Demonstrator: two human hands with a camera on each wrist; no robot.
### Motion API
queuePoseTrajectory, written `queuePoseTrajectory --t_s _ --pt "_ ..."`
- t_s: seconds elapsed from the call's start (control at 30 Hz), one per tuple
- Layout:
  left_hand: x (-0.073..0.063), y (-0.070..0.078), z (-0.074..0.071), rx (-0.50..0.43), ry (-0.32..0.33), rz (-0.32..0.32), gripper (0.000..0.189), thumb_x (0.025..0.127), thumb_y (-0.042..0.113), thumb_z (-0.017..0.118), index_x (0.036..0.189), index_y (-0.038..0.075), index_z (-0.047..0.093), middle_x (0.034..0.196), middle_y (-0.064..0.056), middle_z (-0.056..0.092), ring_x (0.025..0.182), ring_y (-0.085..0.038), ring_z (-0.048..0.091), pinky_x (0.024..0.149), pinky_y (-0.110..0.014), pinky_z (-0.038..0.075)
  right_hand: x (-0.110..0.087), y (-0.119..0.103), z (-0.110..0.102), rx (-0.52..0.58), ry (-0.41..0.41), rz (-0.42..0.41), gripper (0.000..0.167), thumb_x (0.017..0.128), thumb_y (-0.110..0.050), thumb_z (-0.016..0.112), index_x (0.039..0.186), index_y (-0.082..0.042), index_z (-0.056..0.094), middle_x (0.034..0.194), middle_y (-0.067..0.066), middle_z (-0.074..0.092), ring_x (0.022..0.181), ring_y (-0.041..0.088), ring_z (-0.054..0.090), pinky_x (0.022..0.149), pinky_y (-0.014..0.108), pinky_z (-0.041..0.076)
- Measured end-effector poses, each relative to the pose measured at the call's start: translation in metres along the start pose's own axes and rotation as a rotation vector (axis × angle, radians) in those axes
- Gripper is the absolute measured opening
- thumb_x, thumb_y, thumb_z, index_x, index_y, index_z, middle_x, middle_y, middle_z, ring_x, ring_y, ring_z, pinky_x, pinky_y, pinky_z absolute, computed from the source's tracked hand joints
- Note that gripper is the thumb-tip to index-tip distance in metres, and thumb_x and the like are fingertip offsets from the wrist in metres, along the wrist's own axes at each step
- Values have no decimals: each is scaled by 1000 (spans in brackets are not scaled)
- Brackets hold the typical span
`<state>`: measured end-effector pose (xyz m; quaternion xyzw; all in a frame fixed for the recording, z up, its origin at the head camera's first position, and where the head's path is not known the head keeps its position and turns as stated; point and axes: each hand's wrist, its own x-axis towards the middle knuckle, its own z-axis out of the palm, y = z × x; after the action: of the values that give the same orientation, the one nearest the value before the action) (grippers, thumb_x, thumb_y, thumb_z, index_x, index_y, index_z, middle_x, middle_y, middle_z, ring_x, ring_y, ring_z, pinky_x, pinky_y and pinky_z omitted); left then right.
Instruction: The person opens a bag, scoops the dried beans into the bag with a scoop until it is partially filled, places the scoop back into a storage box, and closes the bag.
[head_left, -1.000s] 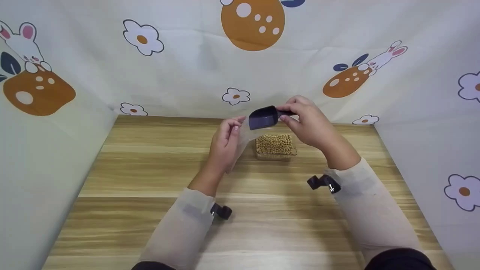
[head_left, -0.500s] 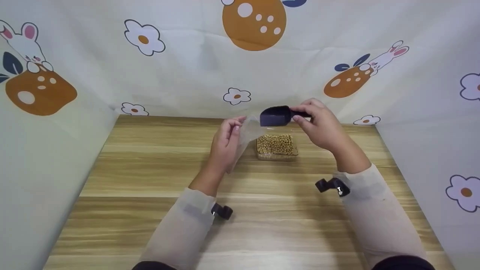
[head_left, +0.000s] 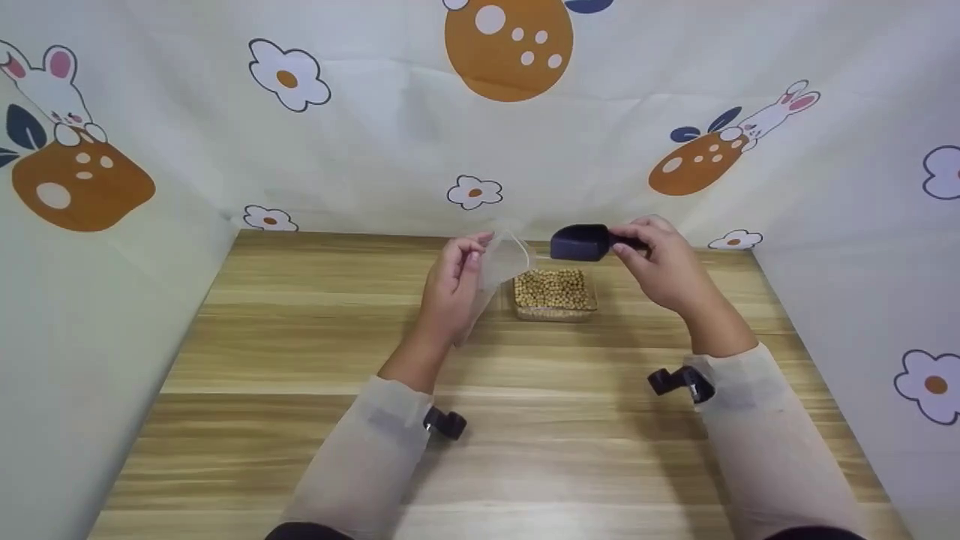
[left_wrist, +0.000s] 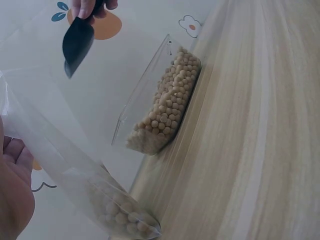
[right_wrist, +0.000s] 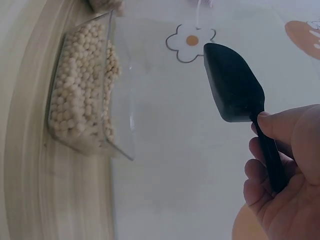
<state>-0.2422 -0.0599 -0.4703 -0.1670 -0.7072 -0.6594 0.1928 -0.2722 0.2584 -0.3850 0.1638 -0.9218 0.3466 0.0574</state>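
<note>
My left hand grips a clear plastic bag by its upper side, its mouth facing right. Soybeans lie in the bottom of the bag in the left wrist view. With thumb and fingers my right hand holds a black scoop by the handle, in the air to the right of the bag's mouth. Below and between the hands stands a clear rectangular container, filled with more soybeans. The right wrist view shows the scoop's dark outer side, so its inside is hidden there.
A wood-grain table carries the container near its back edge. Pale printed cloth hangs behind the table and along both sides. Small black cameras are strapped to both sleeves.
My right hand has drawn the scoop rightward and a little down, away from the bag's mouth, which now shows more fully. My left hand and the container have stayed in place.
</note>
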Motion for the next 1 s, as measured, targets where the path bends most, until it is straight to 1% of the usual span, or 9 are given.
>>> queuePoseTrajectory --t_s 0.2,0.3,0.37,0.43,0.5,0.6,0.8,1.0 --pt "-1 0 0 17 3 -12 17 114 12 44 118 4 58 148 -10 67 146 -24 58 126 -38 44 0 18 6 0 -18 37 32 108 -20 64 135 -4 72 129 16 63 104 24 63 78 6 46" --pt "-1 0 0 14 3 -20 17 114 12 44 118 3 58 148 -9 67 146 -24 58 126 -38 44 1 26 10 -8 -31 52 32 108 -19 64 135 -4 71 129 16 63 109 26 64 82 9 47" --pt "-1 1 0 11 1 -26 17 114 13 44 118 3 58 148 -9 67 146 -23 58 127 -37 44 2 31 13 -15 -37 57 32 108 -18 64 135 -4 71 129 17 64 112 28 64 88 17 50" --pt "-1 1 0 19 -1 -31 17 114 13 44 119 4 57 148 -7 67 146 -22 57 127 -36 44 3 35 16 -25 -41 59 31 107 -16 65 135 -4 71 129 17 64 115 31 64 95 30 54" --pt "-1 2 -1 26 -3 -36 17 115 14 44 119 4 57 148 -7 67 147 -21 57 127 -37 44 2 38 19 -35 -49 55 31 107 -15 65 135 -3 71 129 19 64 117 33 64 101 42 53" --pt "0 2 -1 35 -6 -41 17 115 15 44 120 6 58 149 -5 66 147 -20 57 126 -37 44 3 41 23 -46 -71 48 31 107 -13 65 135 -1 71 130 22 64 120 37 63 107 52 52" --pt "-1 2 -1 41 -11 -53 18 115 17 44 121 7 58 149 -2 66 147 -18 56 126 -37 44 5 43 28 -83 -112 45 31 107 -11 64 134 1 70 130 23 64 122 40 64 108 54 53" --pt "-1 2 -1 30 1 -28 17 114 12 44 119 3 58 148 -9 67 147 -23 57 126 -39 45 10 41 33 -150 -125 34 32 106 -12 65 135 0 71 128 21 64 119 39 65 106 53 55"
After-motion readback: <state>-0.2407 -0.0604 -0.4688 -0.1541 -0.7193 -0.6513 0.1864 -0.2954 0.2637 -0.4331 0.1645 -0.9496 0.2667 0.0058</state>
